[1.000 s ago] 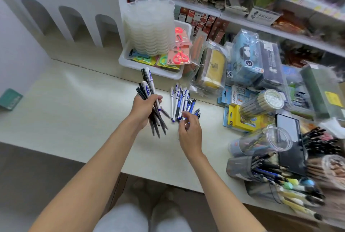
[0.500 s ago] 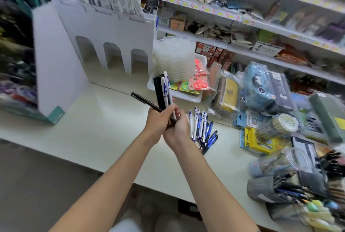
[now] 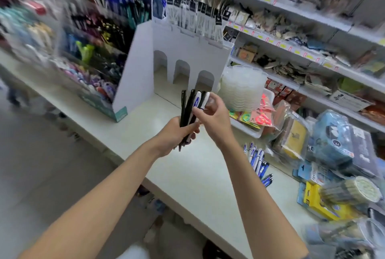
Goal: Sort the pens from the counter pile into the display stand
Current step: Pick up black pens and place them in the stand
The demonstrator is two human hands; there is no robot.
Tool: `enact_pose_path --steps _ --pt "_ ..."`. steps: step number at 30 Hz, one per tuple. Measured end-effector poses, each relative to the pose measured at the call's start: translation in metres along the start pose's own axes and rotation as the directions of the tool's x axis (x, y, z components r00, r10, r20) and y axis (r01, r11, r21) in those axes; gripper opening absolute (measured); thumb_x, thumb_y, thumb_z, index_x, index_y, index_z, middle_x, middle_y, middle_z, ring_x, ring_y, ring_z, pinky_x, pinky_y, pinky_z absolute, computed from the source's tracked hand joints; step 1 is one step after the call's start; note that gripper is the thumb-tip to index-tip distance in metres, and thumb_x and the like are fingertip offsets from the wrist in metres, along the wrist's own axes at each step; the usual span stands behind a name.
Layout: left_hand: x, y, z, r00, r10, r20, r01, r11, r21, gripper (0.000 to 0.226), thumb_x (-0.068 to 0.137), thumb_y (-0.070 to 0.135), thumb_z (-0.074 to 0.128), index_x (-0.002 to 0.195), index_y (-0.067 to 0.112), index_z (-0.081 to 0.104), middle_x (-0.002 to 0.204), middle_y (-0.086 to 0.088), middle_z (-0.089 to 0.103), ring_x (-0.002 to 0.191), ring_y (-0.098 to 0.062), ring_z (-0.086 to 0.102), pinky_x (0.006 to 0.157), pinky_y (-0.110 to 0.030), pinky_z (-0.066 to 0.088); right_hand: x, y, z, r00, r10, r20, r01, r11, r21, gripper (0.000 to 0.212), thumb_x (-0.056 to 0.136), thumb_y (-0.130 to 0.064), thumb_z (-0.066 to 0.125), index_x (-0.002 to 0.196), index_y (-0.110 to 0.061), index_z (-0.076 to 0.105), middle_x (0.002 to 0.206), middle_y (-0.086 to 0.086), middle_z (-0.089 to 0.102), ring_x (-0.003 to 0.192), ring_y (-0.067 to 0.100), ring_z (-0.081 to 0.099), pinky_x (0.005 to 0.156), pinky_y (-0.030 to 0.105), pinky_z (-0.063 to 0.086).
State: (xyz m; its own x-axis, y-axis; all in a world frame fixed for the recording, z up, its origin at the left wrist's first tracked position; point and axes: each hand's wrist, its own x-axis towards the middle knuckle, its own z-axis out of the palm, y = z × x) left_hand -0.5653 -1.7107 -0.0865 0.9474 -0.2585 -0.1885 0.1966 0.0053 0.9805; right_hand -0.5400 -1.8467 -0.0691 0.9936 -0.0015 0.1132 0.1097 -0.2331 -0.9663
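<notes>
Pens [image 3: 190, 111], the bundle of them: where were they at that moment? asked the trainee.

Upright in the left hand [image 3: 177, 136], above the counter [image 3: 187, 175], said the clerk. Its fingers were wrapped round the lower barrels. The right hand [image 3: 214, 117] pinched the top of a white-and-blue one between thumb and fingertips [image 3: 215, 99]. More lay in the counter pile [image 3: 258, 161], off to the right. The display stand [image 3: 133, 67] stood well apart on the left, its slots too blurred to read.

How would they handle?

Light and stiff, I judged, with smooth plastic barrels that slide against each other. A loose fist would let one slip out of the bottom, so the grip belonged round the middle of the bunch.

And for lifting one out?

Take it near the top end, where it stood proud of the others, and draw it straight along its length. Nothing fragile there, I reckoned, though a clip might snag on a neighbour.
</notes>
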Motion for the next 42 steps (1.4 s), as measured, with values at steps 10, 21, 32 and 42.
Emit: enact_pose_path --steps 10,21,32,42 --pt "-0.020 0.007 -0.122 0.993 0.012 -0.121 -0.020 0.998 -0.066 0.014 0.100 0.024 0.056 0.096 0.011 0.057 0.072 -0.001 0.059 0.060 -0.012 0.056 0.066 -0.031 0.055 0.044 -0.042 0.117 0.954 -0.183 0.237 0.228 0.957 -0.178 0.037 0.083 -0.029 0.076 0.115 -0.028 0.058 0.111 0.001 0.054 0.087 0.016 0.064 0.075 0.029 0.059" --pt "0.007 0.051 -0.313 0.985 0.012 -0.171 -0.033 0.992 -0.122 0.069 0.077 0.057 0.076 0.129 0.018 0.055 0.119 -0.002 0.070 0.115 -0.019 0.063 0.103 -0.044 0.048 0.127 -0.099 0.278 0.954 -0.251 0.163 0.271 0.955 -0.119 0.025 0.088 -0.014 0.069 0.104 -0.017 0.051 0.082 -0.002 0.057 0.070 0.011 0.058 0.069 0.037 0.054" --pt "0.085 0.098 -0.443 0.999 0.036 0.019 -0.032 0.983 -0.183 0.022 0.094 0.009 0.062 0.115 0.003 0.063 0.088 -0.005 0.075 0.082 -0.017 0.073 0.075 -0.034 0.061 0.221 -0.137 0.360 0.964 -0.257 -0.068 0.260 0.964 0.045 0.027 0.091 -0.014 0.068 0.117 -0.011 0.061 0.094 0.011 0.066 0.079 0.019 0.070 0.067 0.032 0.057" --pt "0.139 0.111 -0.538 0.994 0.079 -0.075 -0.091 0.982 -0.164 0.004 0.092 0.006 0.062 0.096 0.005 0.065 0.099 -0.015 0.074 0.072 -0.015 0.070 0.058 -0.022 0.056 0.298 -0.161 0.403 0.843 -0.301 -0.447 0.307 0.950 -0.061 0.033 0.096 -0.019 0.061 0.129 -0.017 0.055 0.106 0.002 0.062 0.093 0.010 0.062 0.087 0.043 0.054"
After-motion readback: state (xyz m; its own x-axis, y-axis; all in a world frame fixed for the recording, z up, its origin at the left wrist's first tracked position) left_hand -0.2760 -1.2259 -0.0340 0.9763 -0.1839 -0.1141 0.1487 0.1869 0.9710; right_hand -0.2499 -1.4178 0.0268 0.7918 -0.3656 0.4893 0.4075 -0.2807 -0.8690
